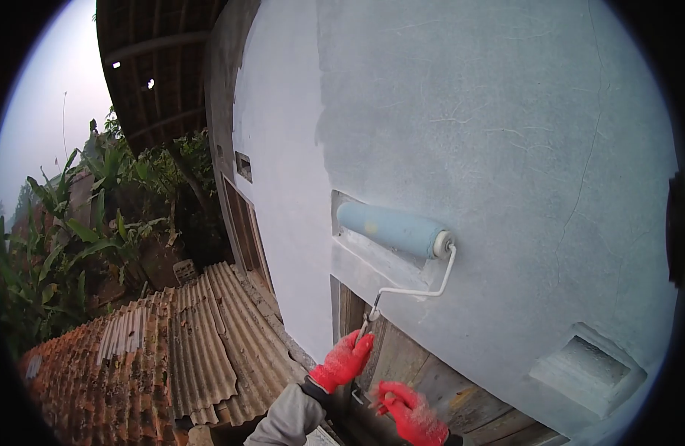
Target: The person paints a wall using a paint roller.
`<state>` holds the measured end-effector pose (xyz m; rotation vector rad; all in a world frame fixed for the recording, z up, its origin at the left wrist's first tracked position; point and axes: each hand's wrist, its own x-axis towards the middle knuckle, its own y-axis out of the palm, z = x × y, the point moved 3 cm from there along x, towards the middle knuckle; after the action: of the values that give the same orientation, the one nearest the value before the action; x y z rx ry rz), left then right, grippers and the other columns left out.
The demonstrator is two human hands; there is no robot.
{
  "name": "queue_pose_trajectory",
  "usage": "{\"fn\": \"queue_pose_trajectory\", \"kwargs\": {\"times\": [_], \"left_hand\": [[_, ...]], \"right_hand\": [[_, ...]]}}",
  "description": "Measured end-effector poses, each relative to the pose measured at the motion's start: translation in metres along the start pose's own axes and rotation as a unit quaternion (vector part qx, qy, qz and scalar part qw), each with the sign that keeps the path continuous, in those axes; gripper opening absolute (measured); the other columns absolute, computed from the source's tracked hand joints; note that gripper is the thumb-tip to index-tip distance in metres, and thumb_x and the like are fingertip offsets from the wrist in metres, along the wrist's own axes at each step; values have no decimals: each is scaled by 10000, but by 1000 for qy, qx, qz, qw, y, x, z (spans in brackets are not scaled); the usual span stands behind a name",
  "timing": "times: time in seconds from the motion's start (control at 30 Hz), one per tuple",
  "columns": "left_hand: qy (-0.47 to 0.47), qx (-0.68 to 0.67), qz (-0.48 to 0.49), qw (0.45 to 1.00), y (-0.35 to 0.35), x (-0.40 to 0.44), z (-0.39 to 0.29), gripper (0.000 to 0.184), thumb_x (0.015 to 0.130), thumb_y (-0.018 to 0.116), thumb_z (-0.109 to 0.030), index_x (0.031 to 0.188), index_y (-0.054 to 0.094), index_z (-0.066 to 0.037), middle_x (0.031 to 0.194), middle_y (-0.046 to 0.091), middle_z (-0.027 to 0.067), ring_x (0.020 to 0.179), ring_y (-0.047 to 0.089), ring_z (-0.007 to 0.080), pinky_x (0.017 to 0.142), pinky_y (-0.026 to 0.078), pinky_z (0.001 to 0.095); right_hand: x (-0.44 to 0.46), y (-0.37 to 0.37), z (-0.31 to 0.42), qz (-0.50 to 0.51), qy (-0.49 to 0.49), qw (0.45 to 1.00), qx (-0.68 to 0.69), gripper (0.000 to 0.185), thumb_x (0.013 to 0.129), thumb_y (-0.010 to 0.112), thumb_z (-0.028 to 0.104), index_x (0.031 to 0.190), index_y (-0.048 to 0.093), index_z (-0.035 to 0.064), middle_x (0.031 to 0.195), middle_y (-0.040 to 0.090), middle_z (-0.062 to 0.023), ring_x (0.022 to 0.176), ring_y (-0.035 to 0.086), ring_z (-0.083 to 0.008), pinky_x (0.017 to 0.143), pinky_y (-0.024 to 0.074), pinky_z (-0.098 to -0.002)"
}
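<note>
A paint roller (393, 229) with a light blue sleeve rests against the wall (491, 149), over a small recessed opening. Its white bent wire frame runs down to my left hand (344, 361), which wears a red glove and is closed around the lower part of the roller. My right hand (411, 415), also red-gloved, is below and to the right, apart from the roller. Its fingers are loosely bent and slightly blurred, with nothing visible in them. Behind both hands are wooden boards (402, 357).
Left of the grey surface is a paler painted strip (283, 163). Another recessed opening (591, 364) sits at lower right. Corrugated and tiled roofing (201, 342) lies below left, with plants (82, 223) beyond. A dark roof overhang (157, 67) juts out above.
</note>
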<state>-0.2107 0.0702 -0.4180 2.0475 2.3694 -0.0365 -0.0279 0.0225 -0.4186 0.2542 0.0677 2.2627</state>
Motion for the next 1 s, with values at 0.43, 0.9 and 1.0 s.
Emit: {"fn": "queue_pose_trajectory", "kwargs": {"times": [0.43, 0.9, 1.0], "left_hand": [[74, -11, -13, 997, -17, 21, -44, 360, 978, 466, -402, 785, 496, -100, 550, 464, -13, 423, 434, 99, 414, 345, 266], [106, 20, -10, 994, -32, 37, -56, 383, 970, 459, -447, 783, 497, -115, 536, 440, -18, 404, 412, 106, 410, 334, 278], [132, 3, -15, 991, -44, 44, -100, 419, 964, 456, -472, 786, 495, -95, 535, 444, 3, 396, 436, 124, 398, 339, 285]], "right_hand": [[9, 17, -17, -26, 1, 991, 132, 306, 975, 537, 236, 1237, 561, 81, 1091, 646, -81, 871, 622, -148, 775, 507, -287], [3, 12, 3, -21, 17, 997, 73, 303, 958, 570, 285, 1168, 621, 74, 987, 659, -27, 809, 602, -109, 727, 497, -266], [2, 20, 0, -33, 20, 994, 102, 298, 959, 566, 287, 1163, 623, 76, 979, 658, -27, 803, 602, -109, 723, 497, -263]]}}
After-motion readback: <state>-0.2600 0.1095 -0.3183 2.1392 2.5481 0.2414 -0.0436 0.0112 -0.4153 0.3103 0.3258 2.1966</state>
